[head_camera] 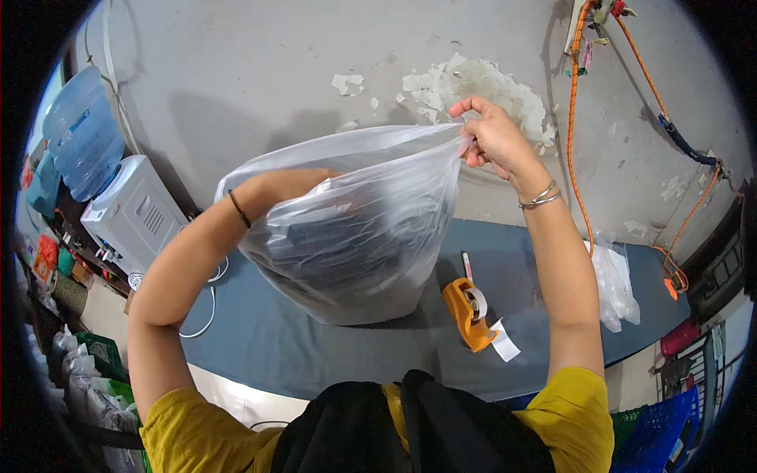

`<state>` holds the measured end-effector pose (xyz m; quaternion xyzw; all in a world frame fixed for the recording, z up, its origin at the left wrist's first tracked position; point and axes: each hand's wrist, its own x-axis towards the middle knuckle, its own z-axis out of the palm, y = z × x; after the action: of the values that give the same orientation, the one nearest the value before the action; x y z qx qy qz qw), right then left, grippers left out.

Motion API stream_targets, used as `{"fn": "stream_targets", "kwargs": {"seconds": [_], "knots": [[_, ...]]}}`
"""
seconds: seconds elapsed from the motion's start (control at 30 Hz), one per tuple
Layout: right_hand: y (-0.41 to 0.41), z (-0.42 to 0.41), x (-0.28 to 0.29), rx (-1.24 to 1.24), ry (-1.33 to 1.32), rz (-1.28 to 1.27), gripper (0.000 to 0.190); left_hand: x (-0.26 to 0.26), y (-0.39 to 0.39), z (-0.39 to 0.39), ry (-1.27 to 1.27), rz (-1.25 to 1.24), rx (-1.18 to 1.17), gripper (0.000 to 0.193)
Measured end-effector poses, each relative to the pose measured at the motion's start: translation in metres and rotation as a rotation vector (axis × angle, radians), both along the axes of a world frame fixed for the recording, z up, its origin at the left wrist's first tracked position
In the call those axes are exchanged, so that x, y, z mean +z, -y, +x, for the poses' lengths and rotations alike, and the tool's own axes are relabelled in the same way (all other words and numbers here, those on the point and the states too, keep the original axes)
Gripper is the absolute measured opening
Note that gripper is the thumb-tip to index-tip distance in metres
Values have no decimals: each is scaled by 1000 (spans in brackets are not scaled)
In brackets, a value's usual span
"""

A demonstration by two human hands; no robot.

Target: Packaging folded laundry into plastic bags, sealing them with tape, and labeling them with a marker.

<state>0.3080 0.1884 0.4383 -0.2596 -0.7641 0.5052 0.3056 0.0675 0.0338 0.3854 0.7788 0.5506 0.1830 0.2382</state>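
Observation:
A large translucent plastic bag (378, 260) stands upright on the padded grey-blue tabletop, with dark contents showing dimly through its side. My right hand (488, 139) pinches the right corner of the bag's mouth and pulls it up, with the index finger extended. Through the open mouth, my left hand (307, 179) reaches inside; its fingers are hidden by the film, so what they touch is not visible. To the right of the bag sits an orange tape dispenser (464, 313) holding a white roll, with a white strip (504, 343) hanging from it. Behind the dispenser lies a white marker pen (467, 265).
Clear plastic bags (615, 290) lie at the table's right end. Orange cords (572, 118) hang down the peeling wall (266, 59). A water dispenser (139, 213) with a blue bottle (86, 136) stands left, its white cable (210, 313) crossing the table edge. Blue crates (656, 431) are at lower right.

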Motion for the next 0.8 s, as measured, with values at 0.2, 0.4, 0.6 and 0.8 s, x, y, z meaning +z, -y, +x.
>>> {"fn": "stream_targets", "kwargs": {"seconds": [0.2, 0.4, 0.6, 0.8], "knots": [[-16, 12, 7, 198, -83, -19, 33, 67, 90, 4, 101, -9, 193, 48], [-14, 21, 9, 410, 139, 177, 15, 77, 117, -31, -353, 80, 517, 25], [-31, 25, 30, 311, 179, 827, 38, 70, 122, -57, -169, 455, 482, 18], [-37, -8, 34, 167, 611, 668, 57, 71, 117, -77, -119, 92, 641, 17]]}}
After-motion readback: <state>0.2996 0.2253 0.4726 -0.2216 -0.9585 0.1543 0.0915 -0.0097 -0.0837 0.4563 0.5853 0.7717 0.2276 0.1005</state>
